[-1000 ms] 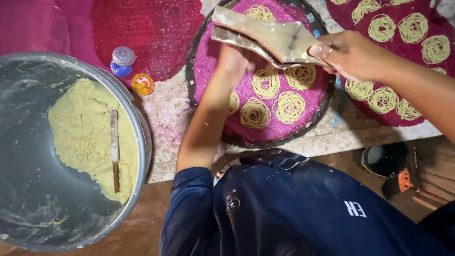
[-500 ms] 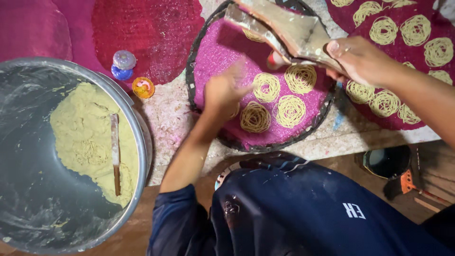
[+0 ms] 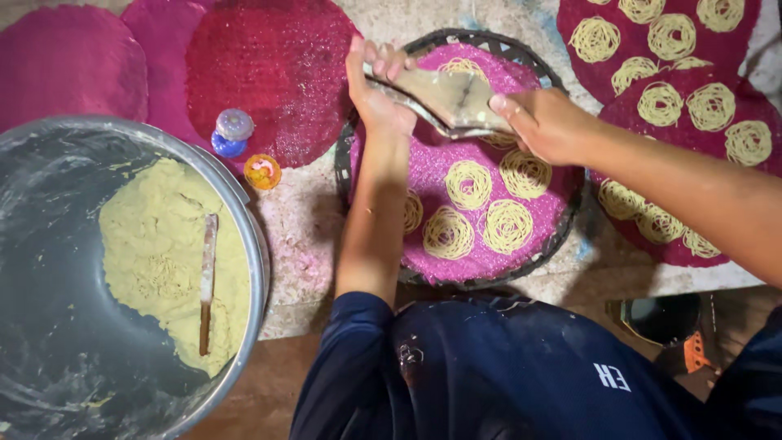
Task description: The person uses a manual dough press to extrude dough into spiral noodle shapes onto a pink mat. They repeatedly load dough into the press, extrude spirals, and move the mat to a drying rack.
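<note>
My left hand (image 3: pixel 376 88) and my right hand (image 3: pixel 544 122) both grip a two-handled wooden noodle press (image 3: pixel 450 99), one hand at each end. The press hangs over a round pink mat (image 3: pixel 444 167) that lies in a dark woven basket tray (image 3: pixel 345 167). Several yellow coils of pressed dough (image 3: pixel 467 185) lie on the mat below my hands. What comes out under the press is hidden by my hands.
At left stands a large metal basin (image 3: pixel 259 269) with yellow dough (image 3: pixel 159 253) and a wooden stick (image 3: pixel 208 281) in it. A small blue bottle (image 3: pixel 230 133) and an orange cap (image 3: pixel 262 172) sit by a red mat (image 3: pixel 273 73). More coil-covered mats (image 3: pixel 692 114) lie at right.
My left hand left the mat, where it touched the coils, and rose to take the press's left handle. The press has come down and leftward over the mat's far side.
</note>
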